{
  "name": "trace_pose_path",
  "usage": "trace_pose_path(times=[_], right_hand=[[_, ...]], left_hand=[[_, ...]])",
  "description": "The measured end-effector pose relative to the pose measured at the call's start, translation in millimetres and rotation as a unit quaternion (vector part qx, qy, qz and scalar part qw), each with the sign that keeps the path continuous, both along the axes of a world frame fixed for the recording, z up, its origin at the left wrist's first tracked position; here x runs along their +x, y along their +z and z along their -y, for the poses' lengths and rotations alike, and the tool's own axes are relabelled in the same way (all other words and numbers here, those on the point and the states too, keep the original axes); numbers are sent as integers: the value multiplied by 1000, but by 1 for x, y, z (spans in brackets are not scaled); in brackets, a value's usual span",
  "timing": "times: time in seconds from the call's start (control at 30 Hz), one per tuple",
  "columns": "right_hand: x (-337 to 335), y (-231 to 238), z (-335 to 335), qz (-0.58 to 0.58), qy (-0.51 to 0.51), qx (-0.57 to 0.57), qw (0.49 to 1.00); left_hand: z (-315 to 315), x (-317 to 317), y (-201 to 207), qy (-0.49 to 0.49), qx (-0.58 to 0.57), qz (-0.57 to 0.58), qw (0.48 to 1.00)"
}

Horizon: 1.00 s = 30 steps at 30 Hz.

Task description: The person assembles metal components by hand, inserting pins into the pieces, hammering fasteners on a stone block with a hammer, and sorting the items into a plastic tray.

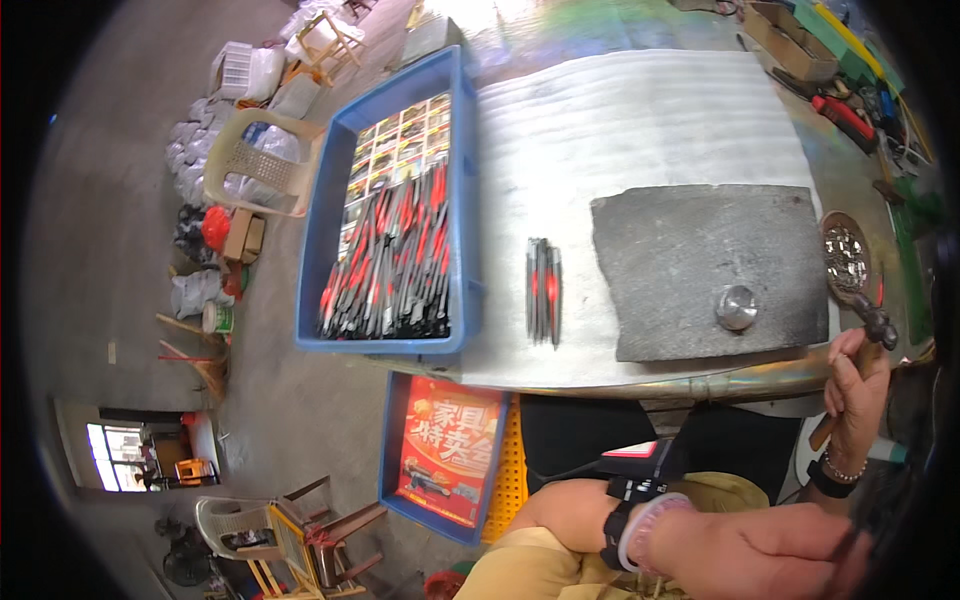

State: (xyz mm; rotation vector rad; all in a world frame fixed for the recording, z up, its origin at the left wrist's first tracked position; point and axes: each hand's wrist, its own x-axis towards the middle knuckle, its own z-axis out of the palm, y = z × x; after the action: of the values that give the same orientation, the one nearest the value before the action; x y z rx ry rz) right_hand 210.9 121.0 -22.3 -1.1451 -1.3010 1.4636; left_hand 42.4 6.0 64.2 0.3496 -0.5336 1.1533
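Note:
My right hand (858,385), at the table's right front edge, is wrapped round the wooden handle of a hammer (880,328). The hammer's metal head points up beside a round dish of small shiny metal pieces (845,255). Reaching across to the lower right, my left hand (775,555) is below the table edge, its fingers blurred and lost at the dark rim. A grey slab (700,260) lies on the white sheet (640,110), with a round shiny metal block (737,308) on it. Left of the slab lies a small row of slim black-and-red pieces (543,290).
On the left a blue crate (468,250) holds many black-and-red pieces. Below it stands another blue crate (393,460) with a red printed sheet. Tools, including a red-handled one (845,118), and a cardboard box (790,42) crowd the far right. A plastic chair (230,155) stands beyond the crate.

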Motion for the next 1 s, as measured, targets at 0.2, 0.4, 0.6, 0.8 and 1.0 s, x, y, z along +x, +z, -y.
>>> trace_pose_path(times=[0.2, 0.4, 0.6, 0.8, 1.0], right_hand=[[-21, 20, 10, 26, 75, -73, 994], [-28, 17, 5, -68, 249, -166, 952], [-35, 13, 18, -137, 272, -214, 928], [-47, 8, 22, -164, 280, -173, 930], [-53, 6, 29, -124, 304, -139, 934]], left_hand=[[-6, -51, -55, 334, 59, -275, 900], [0, -67, -65, 620, -225, -555, 506], [-11, -75, -83, 517, -138, -754, 381], [-10, -80, -83, 503, -33, -815, 286], [7, -72, -83, 456, -170, -722, 492]])
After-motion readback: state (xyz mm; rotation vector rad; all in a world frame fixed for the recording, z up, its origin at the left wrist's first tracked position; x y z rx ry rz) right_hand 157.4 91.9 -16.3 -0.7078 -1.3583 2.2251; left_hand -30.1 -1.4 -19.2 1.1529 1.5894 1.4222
